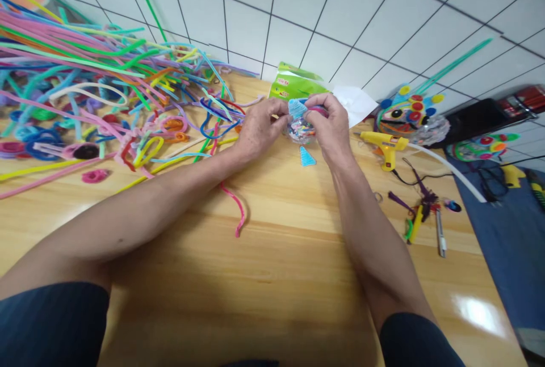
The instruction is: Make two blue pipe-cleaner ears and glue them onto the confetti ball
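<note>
A small multicoloured craft piece (300, 130), with a shiny, clear-looking surface, is held between my two hands above the table. A light blue triangular piece (297, 108) rests against its top. My left hand (261, 129) pinches at the left side, thumb and forefinger together where the triangle meets the craft piece. On the right, my right hand (331, 123) has its fingers closed round the craft piece, with something pink showing beside them. A second light blue triangle (307, 156) lies on the table just below. The exact contact points are partly hidden by the fingers.
Many coloured pipe cleaners (85, 72) are heaped at the left. A green packet (293, 80) and white paper (354, 105) lie behind my hands. To the right are a yellow glue gun (386, 146), decorated craft figures (409, 112), and a utility knife (441, 236).
</note>
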`<state>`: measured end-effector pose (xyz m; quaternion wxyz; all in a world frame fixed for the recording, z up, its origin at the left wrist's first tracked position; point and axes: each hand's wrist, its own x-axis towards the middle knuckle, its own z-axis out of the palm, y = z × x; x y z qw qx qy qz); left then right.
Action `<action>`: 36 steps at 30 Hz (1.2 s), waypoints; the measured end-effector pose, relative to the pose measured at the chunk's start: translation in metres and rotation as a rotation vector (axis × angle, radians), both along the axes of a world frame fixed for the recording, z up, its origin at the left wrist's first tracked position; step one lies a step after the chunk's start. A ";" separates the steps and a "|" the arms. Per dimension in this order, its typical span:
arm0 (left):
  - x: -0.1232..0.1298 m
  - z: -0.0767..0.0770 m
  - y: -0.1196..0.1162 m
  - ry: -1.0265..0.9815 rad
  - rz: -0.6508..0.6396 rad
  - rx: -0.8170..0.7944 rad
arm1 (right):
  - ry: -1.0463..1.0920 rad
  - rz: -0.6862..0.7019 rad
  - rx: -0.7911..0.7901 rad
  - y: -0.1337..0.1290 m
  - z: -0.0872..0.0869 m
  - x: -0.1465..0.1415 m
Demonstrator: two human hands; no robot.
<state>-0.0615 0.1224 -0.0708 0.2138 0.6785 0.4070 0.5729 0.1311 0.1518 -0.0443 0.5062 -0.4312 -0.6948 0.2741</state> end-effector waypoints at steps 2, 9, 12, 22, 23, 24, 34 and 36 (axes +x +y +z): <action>0.000 -0.001 0.001 -0.002 -0.002 0.004 | 0.002 0.016 0.005 0.002 -0.001 0.001; -0.003 -0.002 0.002 -0.003 0.012 0.002 | -0.022 0.016 0.025 0.004 -0.003 0.003; -0.004 -0.002 0.002 -0.002 0.006 0.002 | -0.016 0.018 0.013 0.005 -0.003 0.003; -0.007 0.002 0.002 0.050 0.009 -0.006 | 0.037 0.002 -0.020 0.007 -0.004 0.000; -0.007 0.003 0.001 0.059 -0.001 -0.009 | 0.028 -0.009 -0.017 0.006 -0.002 -0.001; -0.007 0.004 0.000 0.075 -0.006 -0.005 | 0.012 -0.019 -0.013 0.004 0.000 -0.002; -0.011 0.004 -0.005 0.089 0.031 0.012 | -0.099 -0.046 -0.072 -0.001 0.013 -0.010; -0.011 0.004 -0.005 0.057 -0.022 0.016 | -0.075 -0.013 -0.046 -0.004 0.014 -0.009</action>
